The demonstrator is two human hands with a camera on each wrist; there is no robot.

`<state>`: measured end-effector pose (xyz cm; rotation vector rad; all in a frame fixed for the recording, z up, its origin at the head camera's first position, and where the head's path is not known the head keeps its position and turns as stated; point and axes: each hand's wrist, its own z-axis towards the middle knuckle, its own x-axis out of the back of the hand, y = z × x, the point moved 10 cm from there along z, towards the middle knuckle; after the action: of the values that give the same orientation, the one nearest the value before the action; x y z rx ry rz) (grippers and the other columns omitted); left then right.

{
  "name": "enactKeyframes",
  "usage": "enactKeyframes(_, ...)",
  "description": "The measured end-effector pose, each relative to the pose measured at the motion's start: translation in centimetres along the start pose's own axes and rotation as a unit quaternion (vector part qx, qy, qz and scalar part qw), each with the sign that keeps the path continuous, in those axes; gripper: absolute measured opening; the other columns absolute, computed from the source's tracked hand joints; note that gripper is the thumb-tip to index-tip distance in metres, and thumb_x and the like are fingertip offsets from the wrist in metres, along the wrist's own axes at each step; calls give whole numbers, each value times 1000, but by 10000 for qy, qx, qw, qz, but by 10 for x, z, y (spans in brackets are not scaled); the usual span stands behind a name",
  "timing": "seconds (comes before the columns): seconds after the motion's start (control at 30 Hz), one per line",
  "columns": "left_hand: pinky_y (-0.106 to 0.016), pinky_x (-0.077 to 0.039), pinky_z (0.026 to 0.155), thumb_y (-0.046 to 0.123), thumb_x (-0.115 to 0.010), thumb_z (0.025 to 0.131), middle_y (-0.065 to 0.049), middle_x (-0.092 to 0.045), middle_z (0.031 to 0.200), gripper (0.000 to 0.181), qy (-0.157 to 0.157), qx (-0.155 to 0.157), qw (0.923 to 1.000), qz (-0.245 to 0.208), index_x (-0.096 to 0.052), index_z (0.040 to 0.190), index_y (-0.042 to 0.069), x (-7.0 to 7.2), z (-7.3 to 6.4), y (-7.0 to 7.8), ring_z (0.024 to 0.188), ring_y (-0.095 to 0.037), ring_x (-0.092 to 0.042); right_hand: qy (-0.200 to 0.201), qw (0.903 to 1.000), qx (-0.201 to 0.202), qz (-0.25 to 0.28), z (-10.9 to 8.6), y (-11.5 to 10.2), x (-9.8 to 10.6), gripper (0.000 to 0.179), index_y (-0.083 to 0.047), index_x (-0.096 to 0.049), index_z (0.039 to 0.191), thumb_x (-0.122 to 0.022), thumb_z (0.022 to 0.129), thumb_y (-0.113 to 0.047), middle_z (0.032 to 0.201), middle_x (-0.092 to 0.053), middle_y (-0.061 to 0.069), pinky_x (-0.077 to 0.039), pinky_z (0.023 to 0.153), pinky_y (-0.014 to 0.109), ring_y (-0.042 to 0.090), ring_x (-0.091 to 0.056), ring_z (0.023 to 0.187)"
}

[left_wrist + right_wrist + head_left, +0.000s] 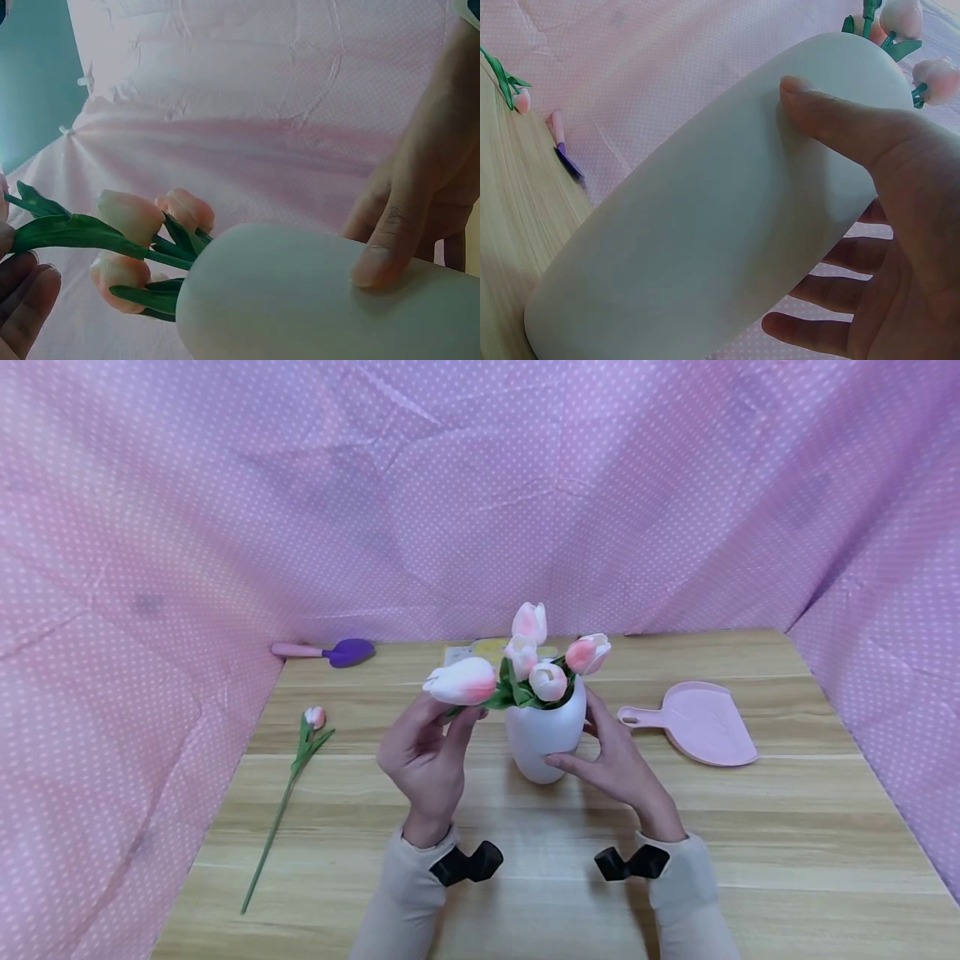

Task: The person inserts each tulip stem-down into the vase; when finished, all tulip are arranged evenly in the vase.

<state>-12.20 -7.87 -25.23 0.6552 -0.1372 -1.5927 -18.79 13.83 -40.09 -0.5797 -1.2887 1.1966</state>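
Observation:
A white vase (542, 739) stands on the wooden table with several pink-and-white tulips (547, 681) in its mouth. My right hand (618, 762) holds the vase from the right side, its thumb (829, 112) laid across the near wall and the other fingers round the far side. At the left of the rim, my left hand (429, 760) pinches a tulip (461, 682) just below its bloom. This bloom leans out to the left, and its leafy stem (169, 259) runs into the vase mouth.
One loose tulip (288, 785) lies at the left of the table. Behind it rests a small trowel (351, 652) with a purple blade. A pink dustpan (705, 724) lies to the right. Partly hidden behind the vase is a flat yellow-and-white item (487, 649). Pink dotted cloth (480, 502) hangs behind.

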Motion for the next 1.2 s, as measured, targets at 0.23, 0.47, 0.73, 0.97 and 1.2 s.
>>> enactKeyframes(0.23, -24, -64, 80, -4, -77, 83, 2, -76, 105, 15, -84, 26, 9998, 166, -73, 96, -9, 0, -4, -11, 89, -10, -73, -30, 10000, -54, -3, 0, 1, 0, 100, -24, -25, 158, -86, 79, -19, 149, -50, 12, -51, 107, 60, 32, -52, 134)
enactKeyframes(0.47, -20, -63, 76, 0, -78, 84, 7, -75, 101, 27, -130, 172, 9987, 472, -63, 86, -22, -2, -7, -20, 86, -6, -71, -27, 10000, -41, -21, 0, 1, 0, 101, -24, -24, 158, -86, 79, -18, 149, -50, 12, -51, 106, 60, 32, -52, 134)
enactKeyframes(0.73, -19, -63, 75, -4, -77, 83, -1, -75, 92, 19, -65, 53, 9977, 671, -64, 83, -19, -3, -4, -27, 84, -5, -69, -23, 10000, -73, -10, 0, 1, 0, 101, -24, -25, 158, -86, 79, -18, 149, -51, 12, -51, 107, 60, 32, -52, 134)
enactKeyframes(0.97, -16, -61, 71, -10, -76, 81, -15, -73, 83, 15, 199, -157, 9962, 832, -65, 82, -19, 3, -2, -29, 83, -5, -68, -22, 10000, -32, -37, 0, 2, -1, 100, -24, -26, 157, -87, 78, -18, 147, -52, 11, -51, 106, 59, 31, -53, 133)
enactKeyframes(1.2, -18, -62, 73, -19, -74, 77, -27, -68, 78, 9, -84, -207, 9939, 1076, -66, 81, -16, -3, -4, -32, 82, -7, -69, -24, 10000, -90, -21, -1, 2, 0, 100, -26, -27, 157, -87, 78, -20, 149, -51, 9, -51, 107, 59, 31, -52, 134)
